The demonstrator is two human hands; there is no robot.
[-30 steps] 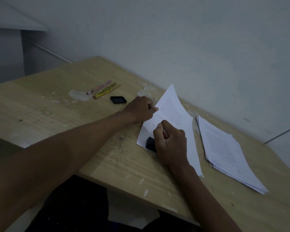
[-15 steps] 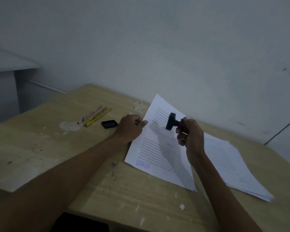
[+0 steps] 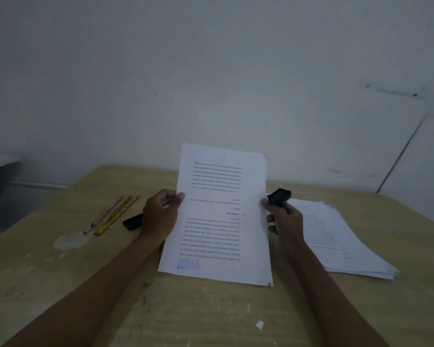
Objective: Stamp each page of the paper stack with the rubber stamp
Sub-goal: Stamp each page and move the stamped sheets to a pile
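Wood table (image 3: 211, 316), paper stack (image 3: 336, 241), pencils (image 3: 113, 214)

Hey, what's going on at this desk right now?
A person is stamping pages. Both hands hold one sheet raised off the wooden table: the left hand pinches its left edge, and the right hand steadies the right edge while gripping the black rubber stamp. The sheet bears a blue stamp mark near its bottom left corner. A paper stack lies to the right; pencils and a small black object lie to the left.
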